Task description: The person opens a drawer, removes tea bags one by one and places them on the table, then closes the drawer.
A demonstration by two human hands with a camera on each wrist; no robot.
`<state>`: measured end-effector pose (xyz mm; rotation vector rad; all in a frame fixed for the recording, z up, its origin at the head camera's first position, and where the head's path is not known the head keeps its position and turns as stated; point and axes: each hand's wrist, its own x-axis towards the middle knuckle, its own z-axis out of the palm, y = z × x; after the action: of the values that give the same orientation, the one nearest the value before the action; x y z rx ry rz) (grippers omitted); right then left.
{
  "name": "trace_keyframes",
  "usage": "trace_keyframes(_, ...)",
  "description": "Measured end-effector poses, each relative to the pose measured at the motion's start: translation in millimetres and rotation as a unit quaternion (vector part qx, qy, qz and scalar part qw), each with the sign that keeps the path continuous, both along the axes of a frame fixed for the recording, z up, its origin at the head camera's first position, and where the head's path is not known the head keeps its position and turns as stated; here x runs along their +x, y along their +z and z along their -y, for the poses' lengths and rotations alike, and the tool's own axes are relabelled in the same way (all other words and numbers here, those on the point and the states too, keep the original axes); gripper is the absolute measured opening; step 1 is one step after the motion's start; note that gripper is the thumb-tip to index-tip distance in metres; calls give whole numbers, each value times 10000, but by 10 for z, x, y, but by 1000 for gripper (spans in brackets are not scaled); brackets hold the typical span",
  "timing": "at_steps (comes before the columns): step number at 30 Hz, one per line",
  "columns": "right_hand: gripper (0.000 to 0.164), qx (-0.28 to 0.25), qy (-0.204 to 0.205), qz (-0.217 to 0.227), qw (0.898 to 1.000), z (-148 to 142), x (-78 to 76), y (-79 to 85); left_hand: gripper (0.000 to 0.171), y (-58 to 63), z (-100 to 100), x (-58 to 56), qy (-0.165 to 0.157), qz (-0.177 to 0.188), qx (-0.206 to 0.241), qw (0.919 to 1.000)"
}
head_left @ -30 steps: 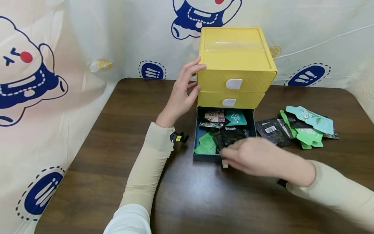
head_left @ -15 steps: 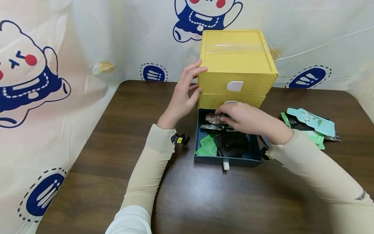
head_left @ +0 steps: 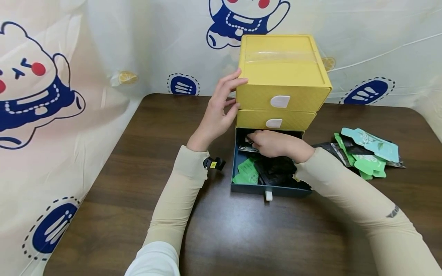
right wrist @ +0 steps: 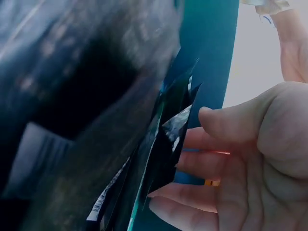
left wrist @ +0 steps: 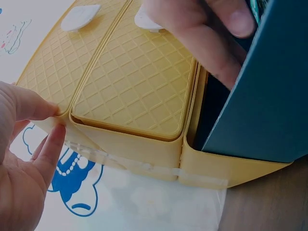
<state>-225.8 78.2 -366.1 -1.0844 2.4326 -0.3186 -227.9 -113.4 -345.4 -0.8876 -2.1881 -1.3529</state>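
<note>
A yellow drawer unit (head_left: 281, 63) stands on the table with its dark teal bottom drawer (head_left: 250, 188) pulled out. My left hand (head_left: 217, 111) rests against the unit's left side, fingers extended along the edge. Inside the drawer lie green packets (head_left: 248, 172), black packets (head_left: 276, 168) and a silvery packet (head_left: 248, 148). My right hand (head_left: 277, 145) reaches into the back of the drawer, over the silvery packet. In the right wrist view, its fingertips touch the edges of dark packets (right wrist: 168, 144), while the thumb (right wrist: 226, 122) stays apart from them.
Right of the drawer, a pile of light teal packets (head_left: 371, 143), green packets (head_left: 371, 163) and black packets lies on the brown table (head_left: 117, 184). A printed white cloth (head_left: 138, 38) hangs behind. The drawer's small white pull tab (head_left: 268, 196) sticks out in front.
My right hand has moved from the drawer's front to its back left, with its fingers now down among the packets there. The left hand stays against the unit.
</note>
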Motion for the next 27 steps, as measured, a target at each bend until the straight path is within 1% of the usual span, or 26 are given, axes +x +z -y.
trace_keyframes(4, 30, 100, -15, -141, 9998, -23, 0, -15, 49, 1, -1, 1, 2, -11, 1, 10000)
trace_keyframes(8, 22, 117, 144, -428, 9989, -42, 23, -10, 49, 15, 5, -7, 24, -20, -16, 10000)
trace_keyframes(11, 17, 83, 176, -477, 9987, -52, 47, -10, 49, 18, 9, -11, 7, -34, -30, 10000)
trace_keyframes(16, 32, 286, -27, -379, 9989, -65, 77, -24, 50, 12, 11, 1, -13, 55, -22, 10000)
trace_keyframes(20, 38, 340, -161, -314, 9988, -70, 94, -23, 50, 6, 10, 1, -8, 109, -12, 9999)
trace_keyframes(23, 40, 324, -161, -376, 9986, -78, 121, -22, 50, -2, 10, -3, -16, 115, -11, 9999)
trace_keyframes(27, 33, 468, -279, -496, 9973, -72, 160, -29, 50, -6, 17, -2, -26, 128, -20, 9999)
